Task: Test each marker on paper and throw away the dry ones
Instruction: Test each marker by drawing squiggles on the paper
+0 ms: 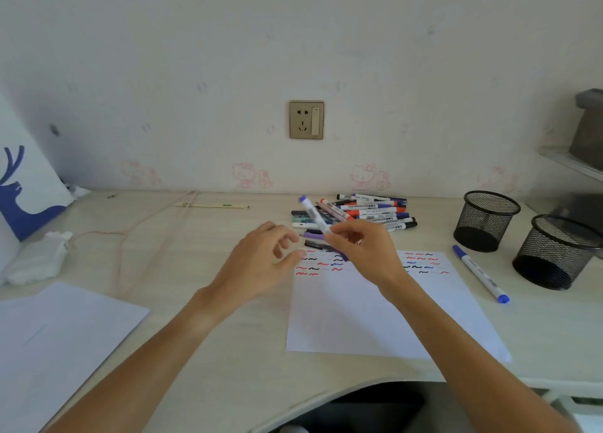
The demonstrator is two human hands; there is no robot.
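My right hand grips a white marker with a blue end, held tilted above the top edge of the test paper. The paper carries rows of red, black and blue squiggles near its far edge. My left hand hovers just left of the marker, fingers apart and empty. A pile of markers with red, blue and black caps lies behind my hands by the wall. Another blue marker lies alone to the right of the paper.
Two black mesh pen cups stand at the right. Blank sheets lie at the left front, with crumpled tissue and a thin cable behind them. A wall socket is above the desk.
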